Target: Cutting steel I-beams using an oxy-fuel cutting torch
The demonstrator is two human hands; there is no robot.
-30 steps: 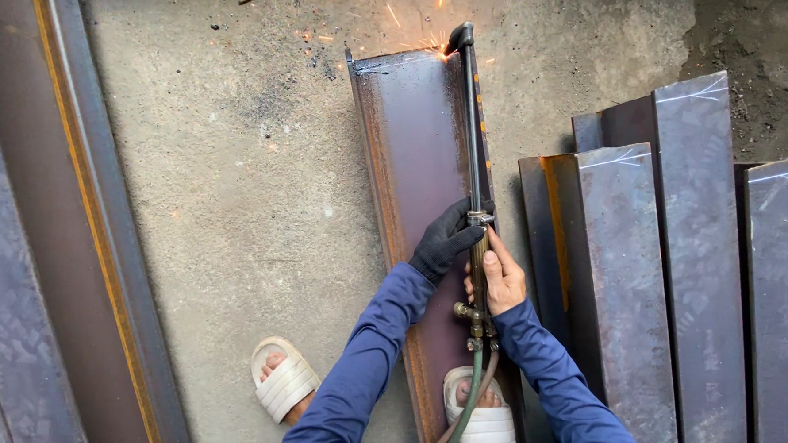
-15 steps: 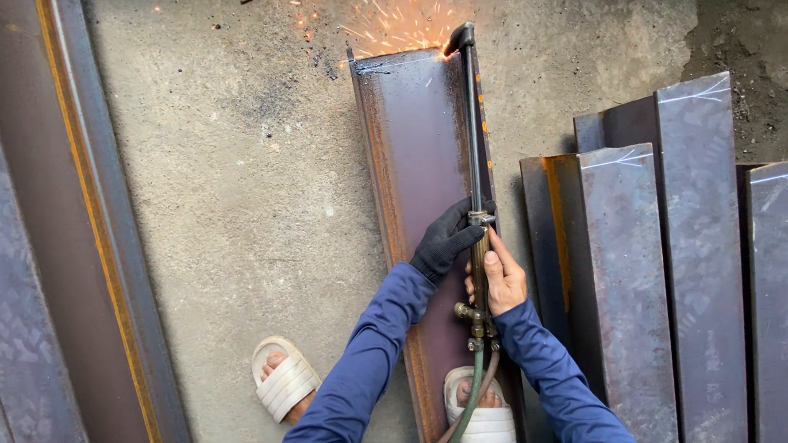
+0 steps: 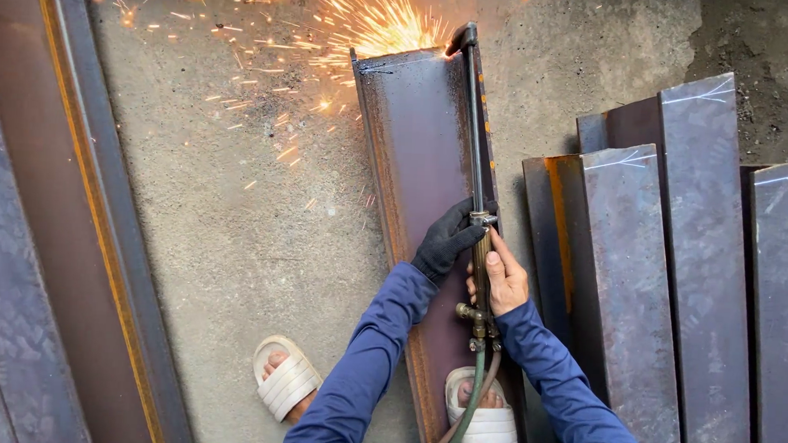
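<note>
Both hands on the cutting torch (image 3: pixel 477 154). Left hand (image 3: pixel 448 242), in a black glove, wraps the torch just above the brass handle; fingers closed around the tube. Right hand (image 3: pixel 500 277), bare, holds the brass handle just below the left hand, thumb laid along it, fingers curled under. The two hands sit touching each other, over the right edge of the steel beam (image 3: pixel 421 205).

The torch runs straight up along the beam's right edge; its tip is at the beam's far right corner, well apart from the grip. Sparks (image 3: pixel 367 21) fan out from that far end, up and left across the concrete floor (image 3: pixel 235 206).

Hoses (image 3: pixel 465 411), one green and one brown, hang from the handle's near end and pass over the right sandal (image 3: pixel 487 425), which stands on the beam's near end. Left sandal (image 3: pixel 287 376) is on the floor, left of the beam.

Cut steel sections (image 3: pixel 658 260) lie right of the beam, side by side. A long girder (image 3: pixel 75 234) runs along the floor's left edge.

No containers in view.
</note>
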